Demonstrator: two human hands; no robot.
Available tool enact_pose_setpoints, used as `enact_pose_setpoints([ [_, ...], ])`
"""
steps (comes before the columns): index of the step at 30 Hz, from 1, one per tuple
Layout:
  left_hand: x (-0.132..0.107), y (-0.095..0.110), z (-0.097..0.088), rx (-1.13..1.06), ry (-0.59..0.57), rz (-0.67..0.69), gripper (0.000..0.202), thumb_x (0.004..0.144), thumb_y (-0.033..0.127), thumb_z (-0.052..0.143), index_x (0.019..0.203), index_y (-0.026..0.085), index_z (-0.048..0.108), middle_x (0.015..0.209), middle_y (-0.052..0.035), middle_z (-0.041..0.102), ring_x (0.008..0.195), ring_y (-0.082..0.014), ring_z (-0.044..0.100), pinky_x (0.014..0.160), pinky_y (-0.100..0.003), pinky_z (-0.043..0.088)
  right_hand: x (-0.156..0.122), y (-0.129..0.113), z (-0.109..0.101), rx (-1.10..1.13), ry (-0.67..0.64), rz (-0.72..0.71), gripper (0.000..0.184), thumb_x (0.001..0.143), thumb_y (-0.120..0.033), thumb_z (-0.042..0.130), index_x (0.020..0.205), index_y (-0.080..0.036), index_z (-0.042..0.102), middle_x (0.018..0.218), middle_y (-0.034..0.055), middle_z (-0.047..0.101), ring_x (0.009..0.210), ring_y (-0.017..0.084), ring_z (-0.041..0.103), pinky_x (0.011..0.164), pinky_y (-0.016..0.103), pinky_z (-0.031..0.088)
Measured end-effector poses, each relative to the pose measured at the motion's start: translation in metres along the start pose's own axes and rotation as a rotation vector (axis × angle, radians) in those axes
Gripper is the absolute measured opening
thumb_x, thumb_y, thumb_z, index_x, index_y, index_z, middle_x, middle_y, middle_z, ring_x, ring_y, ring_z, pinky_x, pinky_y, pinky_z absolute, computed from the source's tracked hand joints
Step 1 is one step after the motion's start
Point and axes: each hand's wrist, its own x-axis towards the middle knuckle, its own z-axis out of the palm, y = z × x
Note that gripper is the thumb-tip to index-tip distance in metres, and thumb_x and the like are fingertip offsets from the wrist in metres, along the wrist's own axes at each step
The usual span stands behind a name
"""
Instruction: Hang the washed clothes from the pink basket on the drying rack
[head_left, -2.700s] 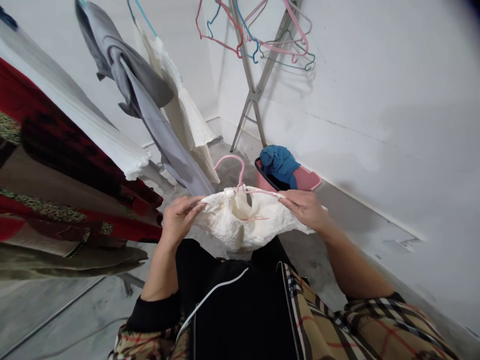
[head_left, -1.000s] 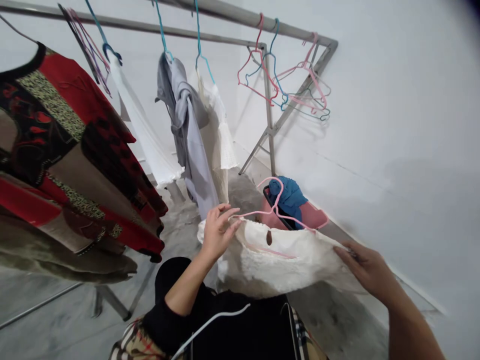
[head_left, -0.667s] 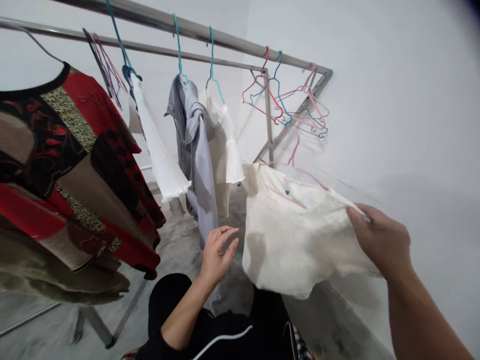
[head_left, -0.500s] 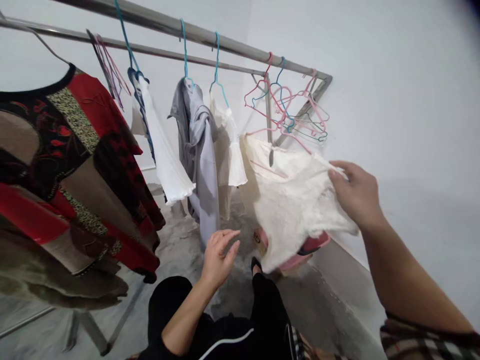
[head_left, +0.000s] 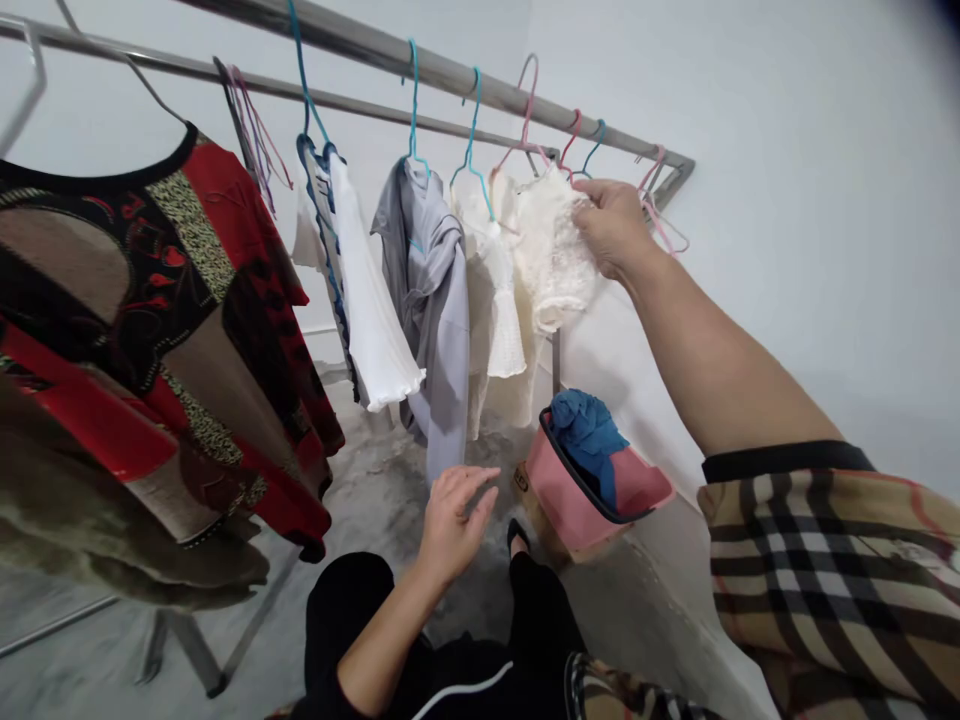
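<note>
My right hand (head_left: 611,222) pinches the shoulder of a cream lacy top (head_left: 551,245). The top is on a pink hanger (head_left: 529,105), whose hook is up at the metal rail (head_left: 450,75); whether the hook rests on it I cannot tell. My left hand (head_left: 457,520) hovers low in front of me, fingers apart, holding nothing. Close to the cream top, on its left, hangs a white garment (head_left: 504,300) on a turquoise hanger (head_left: 471,150).
Left along the rail hang a grey garment (head_left: 439,260) and a white ruffled one (head_left: 371,290). A red patterned top (head_left: 247,310) hangs nearest on the left. On the floor, a pink basket (head_left: 562,490) holds blue cloth (head_left: 589,430). A white wall (head_left: 810,250) bounds the right.
My right hand has risen and moved left, bringing the cream top up to the rail beside the other clothes. The pink basket has come into fuller view. My left hand has barely moved.
</note>
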Motion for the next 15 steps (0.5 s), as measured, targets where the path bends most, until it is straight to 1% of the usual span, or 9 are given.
enact_pose_setpoints([
  [3, -0.001, -0.002, 0.006, -0.006, -0.03, -0.012, 0.022, 0.09, 0.021, 0.06, 0.111, 0.025, 0.067, 0.097, -0.0038, 0.073, 0.094, -0.0183, 0.064, 0.087, -0.036, 0.048, -0.006, 0.021, 0.012, -0.028, 0.029, 0.0, 0.024, 0.084, -0.037, 0.069, 0.099, -0.02, 0.061, 0.086, -0.0026, 0.07, 0.104, 0.013, 0.058, 0.103, 0.035, 0.045],
  [5, -0.002, -0.003, 0.012, -0.012, -0.059, -0.026, 0.022, 0.09, 0.022, 0.06, 0.11, 0.024, 0.068, 0.097, -0.0039, 0.073, 0.094, -0.0187, 0.064, 0.087, -0.036, 0.048, -0.016, 0.032, 0.011, -0.073, 0.042, -0.035, 0.027, 0.083, -0.038, 0.07, 0.105, -0.025, 0.06, 0.1, -0.0025, 0.07, 0.111, 0.015, 0.058, 0.106, 0.036, 0.045],
  [6, -0.002, -0.003, 0.016, -0.015, -0.079, -0.033, 0.021, 0.09, 0.022, 0.06, 0.11, 0.024, 0.068, 0.097, -0.004, 0.074, 0.094, -0.0189, 0.064, 0.087, -0.036, 0.048, -0.023, 0.036, 0.007, -0.118, 0.06, -0.05, 0.032, 0.083, -0.037, 0.069, 0.111, -0.025, 0.059, 0.109, -0.0015, 0.069, 0.115, 0.016, 0.058, 0.108, 0.036, 0.044],
  [8, -0.002, -0.004, 0.024, -0.025, -0.127, -0.043, 0.021, 0.09, 0.022, 0.06, 0.11, 0.024, 0.068, 0.097, -0.0041, 0.074, 0.095, -0.0191, 0.064, 0.089, -0.037, 0.047, -0.043, 0.041, -0.003, -0.262, 0.095, -0.08, 0.045, 0.085, -0.035, 0.066, 0.124, -0.018, 0.052, 0.129, 0.0045, 0.06, 0.124, 0.018, 0.053, 0.114, 0.037, 0.038],
  [10, -0.001, -0.007, 0.032, -0.036, -0.167, -0.056, 0.022, 0.09, 0.023, 0.06, 0.11, 0.024, 0.068, 0.098, -0.0041, 0.074, 0.095, -0.019, 0.064, 0.09, -0.038, 0.047, -0.073, 0.047, -0.014, -0.419, 0.099, -0.119, 0.058, 0.09, -0.036, 0.059, 0.135, -0.007, 0.04, 0.14, 0.0122, 0.049, 0.128, 0.02, 0.048, 0.116, 0.04, 0.034],
  [11, 0.0, -0.008, 0.037, -0.039, -0.185, -0.067, 0.022, 0.09, 0.023, 0.06, 0.111, 0.024, 0.067, 0.098, -0.0041, 0.074, 0.095, -0.0189, 0.064, 0.091, -0.038, 0.046, -0.092, 0.052, -0.019, -0.471, 0.101, -0.134, 0.061, 0.092, -0.038, 0.055, 0.139, -0.005, 0.035, 0.142, 0.0142, 0.046, 0.128, 0.02, 0.048, 0.114, 0.041, 0.036],
  [12, 0.001, -0.011, 0.042, -0.04, -0.205, -0.079, 0.022, 0.09, 0.023, 0.06, 0.112, 0.024, 0.067, 0.099, -0.0041, 0.073, 0.096, -0.0189, 0.064, 0.091, -0.038, 0.046, -0.114, 0.061, -0.024, -0.504, 0.106, -0.135, 0.061, 0.095, -0.041, 0.049, 0.143, -0.007, 0.03, 0.142, 0.0143, 0.044, 0.125, 0.021, 0.049, 0.111, 0.042, 0.04],
  [13, 0.001, -0.013, 0.047, -0.037, -0.227, -0.092, 0.023, 0.091, 0.024, 0.059, 0.112, 0.025, 0.067, 0.099, -0.004, 0.073, 0.096, -0.0191, 0.064, 0.091, -0.038, 0.046, -0.139, 0.073, -0.027, -0.511, 0.118, -0.114, 0.059, 0.097, -0.043, 0.044, 0.145, -0.012, 0.027, 0.142, 0.0129, 0.043, 0.122, 0.021, 0.05, 0.106, 0.042, 0.043],
  [15, 0.001, -0.02, 0.057, -0.028, -0.273, -0.106, 0.023, 0.091, 0.024, 0.059, 0.113, 0.025, 0.067, 0.1, -0.0041, 0.073, 0.097, -0.0195, 0.064, 0.091, -0.039, 0.046, -0.192, 0.111, -0.034, -0.531, 0.138, -0.016, 0.054, 0.099, -0.044, 0.037, 0.146, -0.02, 0.026, 0.14, 0.0108, 0.045, 0.124, 0.022, 0.05, 0.104, 0.043, 0.045],
])
